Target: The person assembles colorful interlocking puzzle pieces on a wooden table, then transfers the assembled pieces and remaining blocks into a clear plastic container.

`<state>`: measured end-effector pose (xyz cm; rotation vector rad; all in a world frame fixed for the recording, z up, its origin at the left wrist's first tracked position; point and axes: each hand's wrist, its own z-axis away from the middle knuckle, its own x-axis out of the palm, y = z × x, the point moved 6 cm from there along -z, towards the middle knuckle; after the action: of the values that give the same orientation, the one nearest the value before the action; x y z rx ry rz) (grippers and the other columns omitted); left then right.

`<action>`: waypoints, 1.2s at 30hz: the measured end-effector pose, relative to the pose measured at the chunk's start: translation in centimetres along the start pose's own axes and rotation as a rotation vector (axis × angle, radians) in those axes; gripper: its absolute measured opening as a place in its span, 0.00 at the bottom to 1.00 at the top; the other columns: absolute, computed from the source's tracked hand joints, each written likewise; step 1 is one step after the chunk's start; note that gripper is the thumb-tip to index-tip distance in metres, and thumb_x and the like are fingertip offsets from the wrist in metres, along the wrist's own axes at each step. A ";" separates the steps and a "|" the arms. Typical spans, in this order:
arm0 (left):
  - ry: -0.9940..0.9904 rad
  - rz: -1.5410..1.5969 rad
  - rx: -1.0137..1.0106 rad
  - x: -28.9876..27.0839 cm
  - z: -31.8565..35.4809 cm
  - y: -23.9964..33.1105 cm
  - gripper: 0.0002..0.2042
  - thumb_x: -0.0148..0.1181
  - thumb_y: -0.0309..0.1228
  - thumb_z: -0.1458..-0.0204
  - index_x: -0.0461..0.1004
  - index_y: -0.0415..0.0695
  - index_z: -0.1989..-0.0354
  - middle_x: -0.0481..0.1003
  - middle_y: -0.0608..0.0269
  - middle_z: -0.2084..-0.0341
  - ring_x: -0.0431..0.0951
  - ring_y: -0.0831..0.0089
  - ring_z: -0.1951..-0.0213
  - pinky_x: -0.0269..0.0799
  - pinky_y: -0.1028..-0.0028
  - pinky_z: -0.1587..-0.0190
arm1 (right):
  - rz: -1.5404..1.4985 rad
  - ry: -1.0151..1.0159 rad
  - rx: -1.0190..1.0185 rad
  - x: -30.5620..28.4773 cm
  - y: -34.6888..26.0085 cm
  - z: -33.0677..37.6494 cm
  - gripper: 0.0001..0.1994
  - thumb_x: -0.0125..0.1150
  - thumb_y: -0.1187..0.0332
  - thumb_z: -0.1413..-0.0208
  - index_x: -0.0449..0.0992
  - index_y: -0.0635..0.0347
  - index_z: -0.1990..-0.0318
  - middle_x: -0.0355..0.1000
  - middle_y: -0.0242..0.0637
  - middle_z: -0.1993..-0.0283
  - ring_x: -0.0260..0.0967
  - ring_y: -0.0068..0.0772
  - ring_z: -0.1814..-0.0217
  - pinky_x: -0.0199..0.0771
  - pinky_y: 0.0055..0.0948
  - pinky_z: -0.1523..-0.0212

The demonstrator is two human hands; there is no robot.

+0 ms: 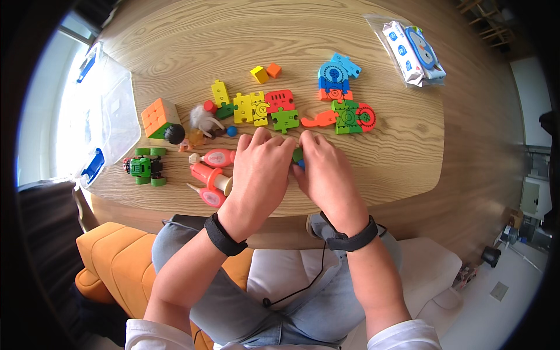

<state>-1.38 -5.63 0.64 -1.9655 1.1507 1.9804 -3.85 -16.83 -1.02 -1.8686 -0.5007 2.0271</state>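
Observation:
My left hand (262,169) and my right hand (328,175) are close together over the near middle of the wooden table (396,157), fingers bent down. Between them a small green block (298,155) with a bit of blue below it shows, against my right fingers and thumb. What lies under my left fingers is hidden. Just beyond my hands lie joined puzzle blocks: yellow ones (243,109), a red one (280,101) and a green one (284,120). Right of these, an orange curved piece (319,119) meets a green block (348,116) and a red round piece (366,118).
Blue puzzle pieces (333,72) lie farther back, near yellow (259,74) and orange (274,70) cubes. Leftward are a puzzle cube (159,118), a green toy truck (144,167), a doll (204,121) and pink toy tools (206,173). A wipes pack (411,52) sits far right, a clear bin (111,111) left.

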 end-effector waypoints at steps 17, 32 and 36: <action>-0.091 -0.048 -0.029 -0.1 -0.2 -0.4 0.16 0.71 0.23 0.58 0.79 0.43 0.59 0.84 0.62 0.59 0.77 0.59 0.49 0.68 0.61 0.46 | -0.189 -0.073 -0.041 -0.2 -0.4 -0.7 0.18 0.69 0.82 0.53 0.72 0.65 0.54 0.74 0.49 0.56 0.75 0.58 0.53 0.77 0.49 0.52; -0.003 -0.008 0.059 0.4 -0.6 0.2 0.08 0.62 0.21 0.52 0.77 0.42 0.63 0.80 0.62 0.67 0.77 0.61 0.56 0.71 0.63 0.51 | -0.342 -0.050 -0.120 -2.1 2.0 -0.9 0.32 0.62 0.92 0.60 0.73 0.62 0.42 0.74 0.44 0.53 0.77 0.43 0.53 0.80 0.39 0.52; -0.161 0.018 -0.061 0.5 -0.7 -0.1 0.30 0.73 0.23 0.57 0.72 0.40 0.41 0.82 0.58 0.59 0.77 0.57 0.48 0.71 0.61 0.43 | -0.396 -0.009 -0.149 -3.5 1.2 -1.2 0.32 0.64 0.91 0.60 0.73 0.61 0.43 0.74 0.42 0.55 0.76 0.41 0.55 0.79 0.38 0.55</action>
<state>-0.86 -6.15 0.26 -1.7888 1.0859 2.1614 -2.35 -19.48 1.39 -1.6755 -0.9629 1.7741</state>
